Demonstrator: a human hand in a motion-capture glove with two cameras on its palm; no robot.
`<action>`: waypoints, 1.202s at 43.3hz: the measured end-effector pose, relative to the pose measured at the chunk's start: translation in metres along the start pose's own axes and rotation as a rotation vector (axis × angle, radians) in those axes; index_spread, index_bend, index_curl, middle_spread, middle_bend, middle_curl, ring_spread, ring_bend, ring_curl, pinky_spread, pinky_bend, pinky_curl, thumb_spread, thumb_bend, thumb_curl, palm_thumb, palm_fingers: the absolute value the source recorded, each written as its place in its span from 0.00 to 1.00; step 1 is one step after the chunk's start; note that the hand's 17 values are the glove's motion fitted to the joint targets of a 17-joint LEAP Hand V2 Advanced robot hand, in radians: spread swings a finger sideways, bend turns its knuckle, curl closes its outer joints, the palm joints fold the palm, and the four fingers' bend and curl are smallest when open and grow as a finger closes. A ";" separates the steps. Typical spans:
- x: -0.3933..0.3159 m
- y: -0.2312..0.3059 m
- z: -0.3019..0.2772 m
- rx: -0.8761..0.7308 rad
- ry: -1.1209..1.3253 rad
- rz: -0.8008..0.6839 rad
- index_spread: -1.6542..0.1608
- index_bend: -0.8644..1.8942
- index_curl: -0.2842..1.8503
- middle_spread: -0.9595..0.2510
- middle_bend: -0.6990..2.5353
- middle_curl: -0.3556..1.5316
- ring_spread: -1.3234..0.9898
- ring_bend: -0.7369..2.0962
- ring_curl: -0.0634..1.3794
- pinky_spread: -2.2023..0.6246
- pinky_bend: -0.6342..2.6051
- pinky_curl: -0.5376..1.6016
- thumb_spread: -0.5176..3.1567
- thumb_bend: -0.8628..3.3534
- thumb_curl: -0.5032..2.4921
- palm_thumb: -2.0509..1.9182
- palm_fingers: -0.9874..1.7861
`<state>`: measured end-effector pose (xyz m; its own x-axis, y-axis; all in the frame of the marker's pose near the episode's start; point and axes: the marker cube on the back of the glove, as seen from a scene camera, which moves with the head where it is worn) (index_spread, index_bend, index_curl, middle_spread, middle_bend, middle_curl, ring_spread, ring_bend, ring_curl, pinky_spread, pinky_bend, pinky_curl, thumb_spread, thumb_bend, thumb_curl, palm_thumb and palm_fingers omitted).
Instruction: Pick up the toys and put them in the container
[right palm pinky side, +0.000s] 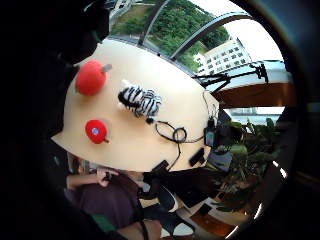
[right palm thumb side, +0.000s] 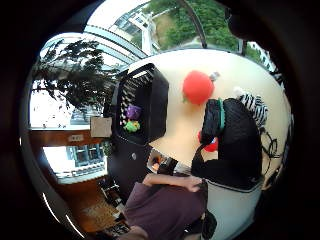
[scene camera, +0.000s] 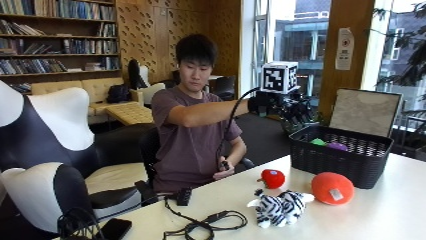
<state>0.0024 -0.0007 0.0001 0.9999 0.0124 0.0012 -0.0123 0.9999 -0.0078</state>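
No legible writing is seen; only a pale tag on the large round red plush toy (scene camera: 333, 188) and a blue patch on the small red plush apple (right palm pinky side: 96, 131) are made out. The gloved right hand (scene camera: 287, 108) is held raised above the black slotted plastic basket (scene camera: 341, 156), fingers hanging relaxed with nothing held. A green toy (scene camera: 319, 142) and a purple toy (scene camera: 337, 146) lie inside. A striped zebra plush (scene camera: 281, 207) rests on the pale wooden surface (scene camera: 386, 215) beside black cables (scene camera: 206, 223). Bookshelves (scene camera: 56, 35) and large windows (scene camera: 296, 30) are seen behind.
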 end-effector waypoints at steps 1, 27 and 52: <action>0.001 0.000 0.000 -0.002 0.001 0.002 0.86 0.36 0.14 0.77 0.26 0.20 0.55 0.38 0.07 0.76 0.36 0.30 0.25 0.24 0.17 0.56 0.48; 0.012 -0.020 -0.038 -0.061 0.079 0.014 0.79 0.37 0.22 0.74 0.29 0.30 0.52 0.46 0.18 0.77 0.40 0.38 0.55 0.26 0.23 0.54 0.39; -0.054 -0.126 0.175 -0.488 0.336 -0.110 0.79 0.33 0.19 0.83 0.24 0.29 0.59 0.40 0.18 0.80 0.53 0.44 0.50 0.23 0.26 0.53 0.24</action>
<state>-0.0506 -0.1256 0.1755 0.9418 -0.1735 -0.2879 0.0134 0.8751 -0.4837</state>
